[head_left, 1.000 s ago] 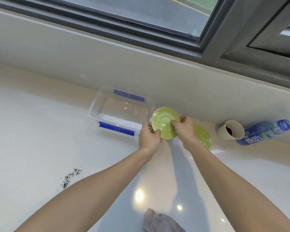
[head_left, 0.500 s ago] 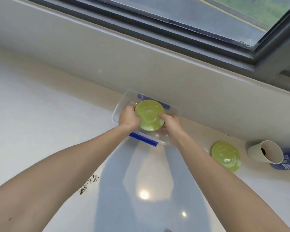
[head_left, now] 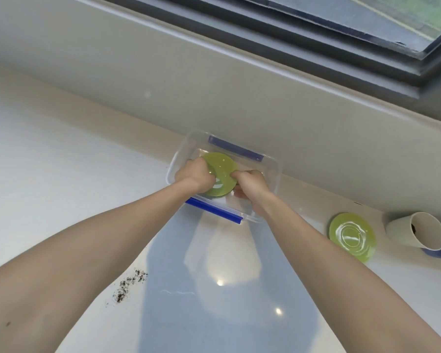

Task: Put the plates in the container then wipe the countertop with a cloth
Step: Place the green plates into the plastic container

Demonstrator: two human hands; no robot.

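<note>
Head view: both my hands, left (head_left: 195, 174) and right (head_left: 250, 183), fingers closed on plate (head_left: 220, 171) rim inside container (head_left: 274, 174). Should lower flat, release together; second plate (head_left: 351, 236) right of container.

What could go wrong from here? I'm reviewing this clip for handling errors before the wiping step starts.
1. Both hands, left hand and right hand, hold the green plate inside the clear container; letting go before it lies flat might make it clatter or end up tilted.
2. The second plate lies close to the tipped paper cup; reaching for it could knock the cup.
3. A forearm could smear the dark crumbs.
</note>
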